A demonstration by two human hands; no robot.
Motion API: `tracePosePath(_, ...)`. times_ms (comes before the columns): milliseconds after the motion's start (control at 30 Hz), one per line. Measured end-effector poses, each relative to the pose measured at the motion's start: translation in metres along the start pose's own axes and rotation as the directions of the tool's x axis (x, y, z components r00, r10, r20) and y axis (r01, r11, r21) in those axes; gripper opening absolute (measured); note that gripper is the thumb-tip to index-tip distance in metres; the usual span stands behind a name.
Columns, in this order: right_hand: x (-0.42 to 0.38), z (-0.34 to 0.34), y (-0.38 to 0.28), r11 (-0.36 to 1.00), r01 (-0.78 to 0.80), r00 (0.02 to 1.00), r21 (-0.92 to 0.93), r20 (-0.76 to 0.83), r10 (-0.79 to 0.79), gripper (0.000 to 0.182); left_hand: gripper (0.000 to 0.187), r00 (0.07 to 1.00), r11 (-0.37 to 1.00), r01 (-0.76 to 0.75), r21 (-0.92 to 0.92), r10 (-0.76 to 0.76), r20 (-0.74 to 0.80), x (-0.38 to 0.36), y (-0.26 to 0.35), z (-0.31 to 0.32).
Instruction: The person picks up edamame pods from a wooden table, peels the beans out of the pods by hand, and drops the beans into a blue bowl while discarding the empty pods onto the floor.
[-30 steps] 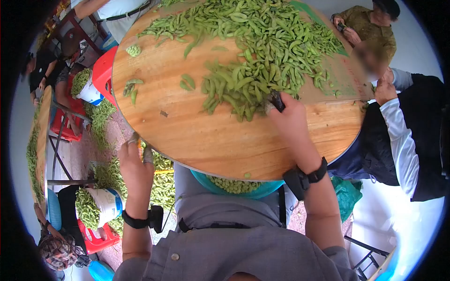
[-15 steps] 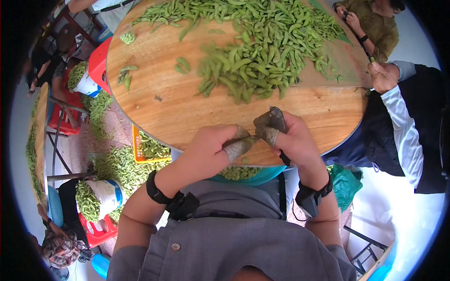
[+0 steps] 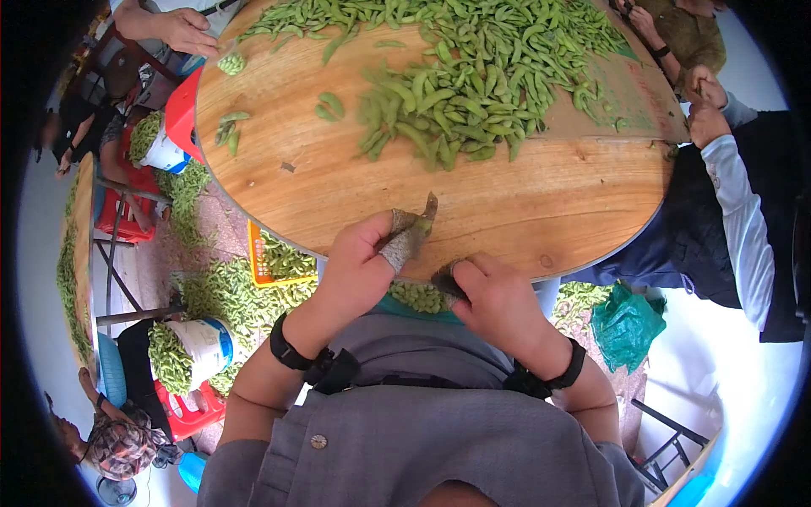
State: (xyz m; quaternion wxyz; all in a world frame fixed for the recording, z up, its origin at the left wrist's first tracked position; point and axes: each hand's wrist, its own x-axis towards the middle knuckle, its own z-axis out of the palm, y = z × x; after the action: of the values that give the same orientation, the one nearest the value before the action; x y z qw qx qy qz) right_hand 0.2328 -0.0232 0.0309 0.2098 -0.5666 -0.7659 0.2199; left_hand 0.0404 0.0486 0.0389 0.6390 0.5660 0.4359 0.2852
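My left hand [image 3: 365, 253], with grey wrapping on its fingers, pinches a dark-tipped pod [image 3: 426, 216] above the near table edge. Lower and to the right, my right hand [image 3: 498, 297] is closed around a dark tool [image 3: 449, 282], mostly hidden in its fingers. The two hands are apart. A big heap of green pods [image 3: 473, 93] lies on the round wooden table [image 3: 287, 198] beyond them. Below the table edge, between my hands, part of a teal basin with shelled beans [image 3: 418, 297] shows.
Co-workers' hands [image 3: 706, 114] are at the right edge and a hand [image 3: 187, 32] at the upper left. An orange crate [image 3: 263, 262], a white bucket of pods [image 3: 203, 348] and a red stool [image 3: 193, 412] stand left. A green bag [image 3: 627, 328] lies right.
My right hand has moved down toward my body, away from my left hand. My left hand has shifted slightly left and tilted the pod up. A co-worker's hand has come in at upper left.
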Motion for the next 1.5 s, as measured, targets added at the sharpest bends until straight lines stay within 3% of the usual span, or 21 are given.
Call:
tracePosePath(100,-0.003,0.000,0.001,0.997,0.065,0.997,0.034,0.028,-0.066,0.032,0.013,0.996,0.995,-0.085,0.057,0.087,-0.033,-0.003,-0.004,0.000)
tracePosePath(167,-0.002,-0.005,0.001,0.939,-0.083,0.994,0.334,-0.034,0.100,0.036,0.013,0.994,0.991,-0.102,0.089,0.104,-0.023,-0.004,-0.006,0.000)
tracePosePath(200,0.000,-0.010,0.000,0.939,-0.085,0.994,0.333,-0.034,0.102,0.036,0.014,0.997,0.997,-0.073,0.035,0.073,-0.013,-0.005,-0.005,0.002)
tracePosePath(267,0.003,-0.021,-0.006,0.778,-0.216,0.975,0.590,0.091,0.201,0.025,0.014,0.999,0.999,-0.043,-0.016,0.043,0.004,-0.006,-0.004,0.005)
tracePosePath(567,0.009,-0.026,-0.009,0.715,-0.261,0.965,0.648,0.175,0.194,0.032,0.013,0.990,0.990,-0.141,-0.001,0.141,0.012,-0.007,-0.017,0.011)
tracePosePath(633,0.009,-0.020,-0.006,0.659,-0.278,0.960,0.699,0.189,0.205,0.035,0.012,0.948,0.884,-0.303,0.356,0.318,0.017,-0.006,-0.016,0.009)
tracePosePath(667,0.009,-0.018,-0.005,0.599,-0.293,0.955,0.745,0.202,0.216,0.039,0.012,0.948,0.884,-0.302,0.356,0.317,0.017,-0.006,-0.014,0.009)
tracePosePath(733,0.011,-0.021,-0.005,0.474,-0.345,0.936,0.810,0.263,0.232,0.038,0.016,0.826,0.539,-0.476,0.695,0.546,0.142,-0.006,-0.009,0.009)
tracePosePath(867,0.012,-0.012,0.004,0.090,-0.468,0.870,0.879,0.440,0.223,0.037,0.015,0.821,0.472,-0.481,0.739,0.539,0.190,-0.005,-0.012,0.006)
tracePosePath(900,0.011,-0.014,0.004,0.088,-0.469,0.869,0.879,0.441,0.224,0.037,0.015,0.938,0.826,-0.347,0.444,0.304,0.168,-0.004,-0.012,0.001)
tracePosePath(933,0.010,-0.018,0.002,-0.051,-0.502,0.844,0.863,0.502,0.188,0.034,0.015,0.969,0.994,-0.074,0.085,0.051,0.243,-0.003,-0.012,-0.001)
tracePosePath(967,0.009,-0.022,0.000,-0.187,-0.530,0.819,0.827,0.556,0.141,0.032,0.015,0.969,0.994,-0.071,0.085,0.048,0.244,-0.004,-0.017,0.000)
tracePosePath(1000,0.008,-0.025,-0.005,-0.189,-0.530,0.819,0.827,0.557,0.141,0.032,0.018,0.964,0.927,0.160,-0.338,-0.074,0.254,-0.004,-0.023,0.001)
tracePosePath(1033,0.009,-0.027,-0.010,-0.180,-0.527,0.821,0.830,0.553,0.144,0.031,0.022,0.934,0.642,0.349,-0.683,-0.175,0.313,-0.004,-0.026,0.002)
tracePosePath(1167,0.008,-0.035,-0.021,-0.044,-0.495,0.854,0.868,0.495,0.158,0.033,0.029,0.871,0.408,0.463,-0.787,-0.044,0.490,-0.001,-0.027,0.007)
tracePosePath(1233,0.007,-0.033,-0.022,-0.006,-0.465,0.875,0.885,0.460,0.147,0.034,0.032,0.828,0.327,0.461,-0.825,0.175,0.533,0.001,-0.034,0.014)
tracePosePath(1367,0.008,-0.033,-0.019,0.066,-0.411,0.908,0.909,0.403,0.114,0.037,0.033,0.806,0.299,0.510,-0.806,0.160,0.570,0.003,-0.043,0.009)
tracePosePath(1400,0.009,-0.034,-0.017,0.075,-0.405,0.911,0.911,0.396,0.118,0.037,0.033,0.860,0.471,0.428,-0.771,0.049,0.508,0.002,-0.038,0.004)
tracePosePath(1433,0.011,-0.035,-0.015,0.235,-0.433,0.900,0.870,0.400,0.176,0.035,0.033,0.908,0.629,0.348,-0.696,-0.042,0.416,0.001,-0.034,-0.001)
tracePosePath(1467,0.013,-0.035,-0.012,0.385,-0.458,0.889,0.801,0.396,0.233,0.034,0.033,0.908,0.628,0.344,-0.699,-0.032,0.418,-0.002,-0.031,-0.006)
tracePosePath(1500,0.016,-0.030,-0.003,0.393,-0.456,0.890,0.798,0.393,0.233,0.034,0.031,0.957,0.761,0.226,-0.608,-0.056,0.285,-0.005,-0.028,-0.014)
